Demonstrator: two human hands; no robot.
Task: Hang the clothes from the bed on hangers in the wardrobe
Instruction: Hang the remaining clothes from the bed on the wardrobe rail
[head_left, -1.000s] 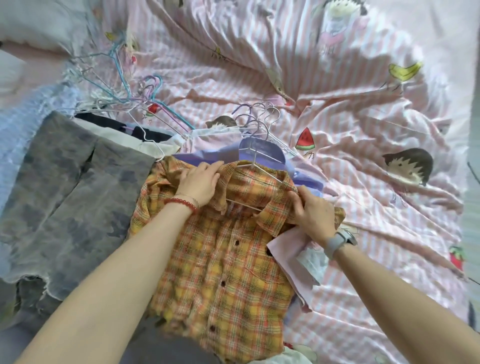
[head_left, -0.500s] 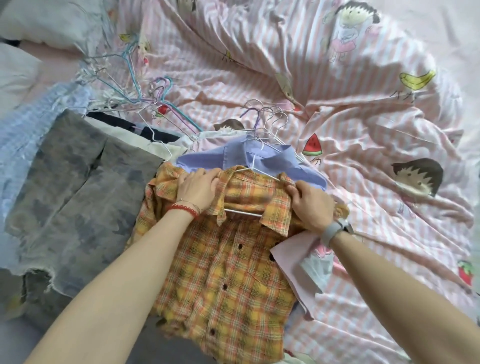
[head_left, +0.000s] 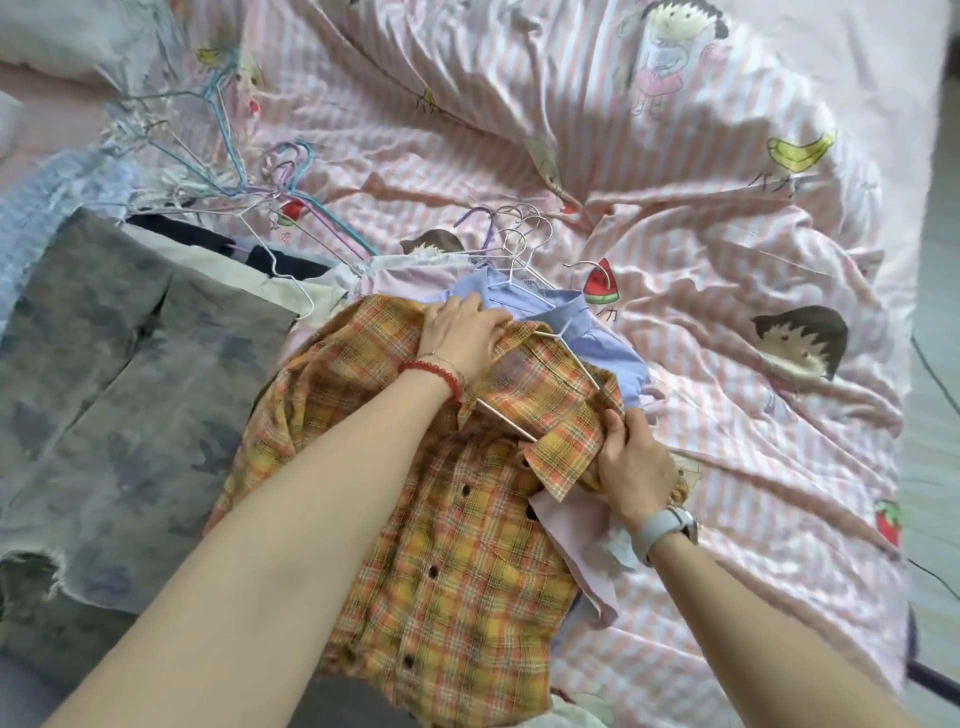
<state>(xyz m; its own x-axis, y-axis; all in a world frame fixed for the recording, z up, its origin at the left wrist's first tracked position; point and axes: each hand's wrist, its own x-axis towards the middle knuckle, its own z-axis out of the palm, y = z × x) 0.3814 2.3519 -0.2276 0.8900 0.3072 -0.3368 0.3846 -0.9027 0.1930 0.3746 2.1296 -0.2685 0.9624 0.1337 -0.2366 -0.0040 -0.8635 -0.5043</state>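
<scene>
An orange and yellow plaid shirt (head_left: 457, 551) lies front-up on the bed with a white wire hanger (head_left: 571, 358) inside its collar. My left hand (head_left: 460, 332) lies on the shirt's collar and left shoulder, fingers bent over the cloth. My right hand (head_left: 631, 457) pinches the shirt's right collar and shoulder at the hanger's end. Under the plaid shirt lies a light blue shirt (head_left: 597, 332) on its own hanger, with several hanger hooks (head_left: 519, 234) above it.
Grey mottled shorts (head_left: 130, 395) are spread at the left. A tangle of blue, purple and white wire hangers (head_left: 228, 176) lies at the upper left on the pink striped cartoon sheet (head_left: 701, 218). A pale pink garment (head_left: 576, 540) sticks out under my right wrist.
The plaid shirt and its hanger have turned, the right end now lower. My left hand slid up along the collar and my right hand moved down with the shoulder.
</scene>
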